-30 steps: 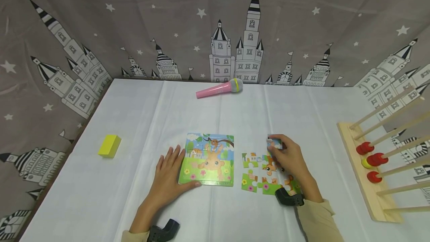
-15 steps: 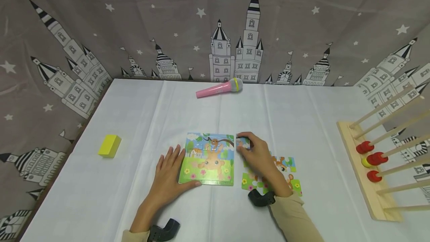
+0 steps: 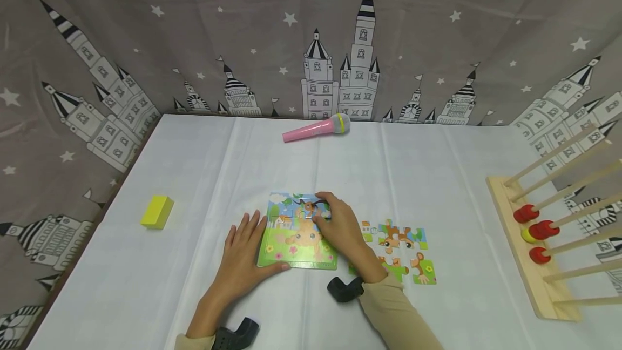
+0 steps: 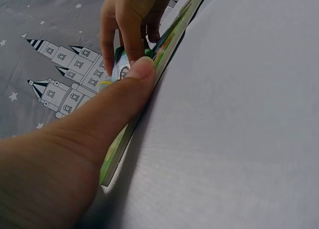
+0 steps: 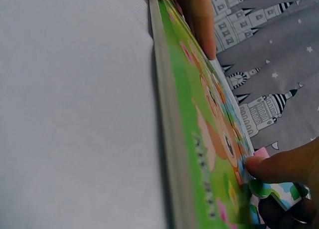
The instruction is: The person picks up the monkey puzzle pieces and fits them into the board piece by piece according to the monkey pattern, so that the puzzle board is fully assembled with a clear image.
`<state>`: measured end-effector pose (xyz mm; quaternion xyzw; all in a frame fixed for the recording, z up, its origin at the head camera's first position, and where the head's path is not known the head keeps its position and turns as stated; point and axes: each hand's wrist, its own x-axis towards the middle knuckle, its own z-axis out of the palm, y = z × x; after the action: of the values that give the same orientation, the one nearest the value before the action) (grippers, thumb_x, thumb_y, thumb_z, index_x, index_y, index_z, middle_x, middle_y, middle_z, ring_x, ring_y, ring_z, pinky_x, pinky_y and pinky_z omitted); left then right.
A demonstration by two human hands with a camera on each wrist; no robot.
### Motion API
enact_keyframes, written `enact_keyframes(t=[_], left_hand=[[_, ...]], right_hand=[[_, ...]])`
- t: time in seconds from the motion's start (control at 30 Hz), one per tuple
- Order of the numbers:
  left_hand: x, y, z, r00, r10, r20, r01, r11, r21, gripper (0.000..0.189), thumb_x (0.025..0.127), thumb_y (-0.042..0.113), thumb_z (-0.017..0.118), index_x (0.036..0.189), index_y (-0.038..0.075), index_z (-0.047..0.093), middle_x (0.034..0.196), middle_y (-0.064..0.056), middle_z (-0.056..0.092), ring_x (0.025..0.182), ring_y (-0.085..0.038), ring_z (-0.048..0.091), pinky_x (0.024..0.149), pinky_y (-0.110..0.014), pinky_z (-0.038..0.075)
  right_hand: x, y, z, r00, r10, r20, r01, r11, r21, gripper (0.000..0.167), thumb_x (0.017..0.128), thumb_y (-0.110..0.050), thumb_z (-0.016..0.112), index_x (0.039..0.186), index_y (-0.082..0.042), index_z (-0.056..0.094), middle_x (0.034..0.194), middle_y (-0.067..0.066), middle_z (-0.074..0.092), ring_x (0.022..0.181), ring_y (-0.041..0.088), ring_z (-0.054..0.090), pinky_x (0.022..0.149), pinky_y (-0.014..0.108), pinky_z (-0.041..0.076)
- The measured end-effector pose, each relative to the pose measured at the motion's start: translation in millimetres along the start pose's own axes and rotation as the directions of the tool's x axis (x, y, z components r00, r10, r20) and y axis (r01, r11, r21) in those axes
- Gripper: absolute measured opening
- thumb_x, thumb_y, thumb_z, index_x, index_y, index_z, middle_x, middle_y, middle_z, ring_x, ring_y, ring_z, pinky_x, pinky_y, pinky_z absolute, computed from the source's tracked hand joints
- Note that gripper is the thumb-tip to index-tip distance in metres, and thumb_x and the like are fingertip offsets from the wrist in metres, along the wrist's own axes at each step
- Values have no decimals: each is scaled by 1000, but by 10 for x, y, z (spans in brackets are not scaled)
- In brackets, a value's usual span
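Leftward, from just beside the right edge of the puzzle board (image 3: 311, 265) half a second ago, the right grip (image 3: 338, 226) is now brought over the board's upper-right part. Between its thumb and fingers a puzzle piece (image 5: 286, 190) is pinched, the thumb and fingers being parted only by what is held. In the head view the piece is mostly covered; whether the board is touched by it cannot be told. No change is shown by the left grip (image 3: 245, 261): its fingers are spread along the board's left edge, its thumb is laid at the near edge, and nothing is clasped. To the right, loose pieces (image 3: 390, 242) are left on the bench (image 3: 418, 172), partly hidden by the right forearm (image 3: 371, 266).

By this shift, the work is judged to be passed from fetching a piece to placing it. The board is apparently steadied from the left, so turn and alignment now seem to be what matters.
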<state>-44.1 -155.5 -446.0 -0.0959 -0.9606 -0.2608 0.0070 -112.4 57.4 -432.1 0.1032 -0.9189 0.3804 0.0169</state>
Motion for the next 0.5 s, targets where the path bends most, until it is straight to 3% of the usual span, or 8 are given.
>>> enact_keyframes(t=[0.23,0.5], left_hand=[[2,4,-3,1000,-3,3,3,1000,1,102,65,60,69,142,6,29,151,-14,21,140,-33,11,111,-53,7],[-2,5,-4,1000,-1,1,1,1000,2,102,65,59,69,141,5,30,151,-14,21,140,-34,11,111,-53,7]], right_hand=[[15,15,-3,999,-14,-52,9,997,-79,47,75,-22,73,118,-8,59,104,11,53,91,22,47,77,33,44],[19,59,-18,998,-61,-35,56,990,-132,48,75,-29,72,116,-7,61,119,17,46,105,31,40,88,45,36]])
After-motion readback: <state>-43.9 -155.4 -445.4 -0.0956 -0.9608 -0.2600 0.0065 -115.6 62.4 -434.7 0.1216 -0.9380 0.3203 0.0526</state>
